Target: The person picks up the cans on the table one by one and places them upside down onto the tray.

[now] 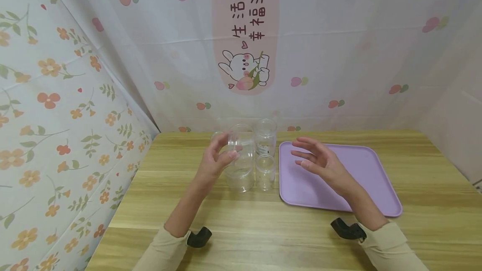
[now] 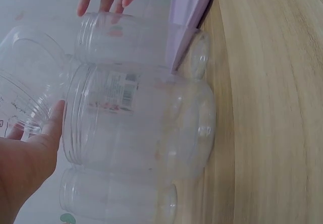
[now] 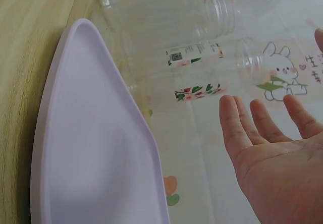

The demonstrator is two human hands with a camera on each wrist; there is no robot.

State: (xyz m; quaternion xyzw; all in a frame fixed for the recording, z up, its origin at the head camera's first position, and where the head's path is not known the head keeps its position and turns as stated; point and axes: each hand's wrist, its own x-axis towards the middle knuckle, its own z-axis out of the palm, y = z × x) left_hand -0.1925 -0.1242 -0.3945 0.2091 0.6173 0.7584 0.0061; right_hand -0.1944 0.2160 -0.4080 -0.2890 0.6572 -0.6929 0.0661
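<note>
My left hand (image 1: 215,159) grips a clear plastic jar (image 2: 30,65) between thumb and fingers, raised over another clear jar (image 1: 241,182) that stands on the table. Ridged threads show near the thumb in the left wrist view. To the right stand a taller jar with a printed label (image 1: 265,135) and a smaller jar (image 1: 265,175) in front of it. Part of one more jar (image 1: 216,134) shows behind the left hand. Over the purple tray (image 1: 361,179), my right hand (image 1: 325,165) hovers with fingers spread and nothing in it.
The tray lies flat on the wood-grain table (image 1: 271,229), just right of the jars. A printed curtain (image 1: 324,53) hangs along the back edge, and a flowered cloth (image 1: 67,137) covers the left side. Each wrist carries a black mount (image 1: 199,237).
</note>
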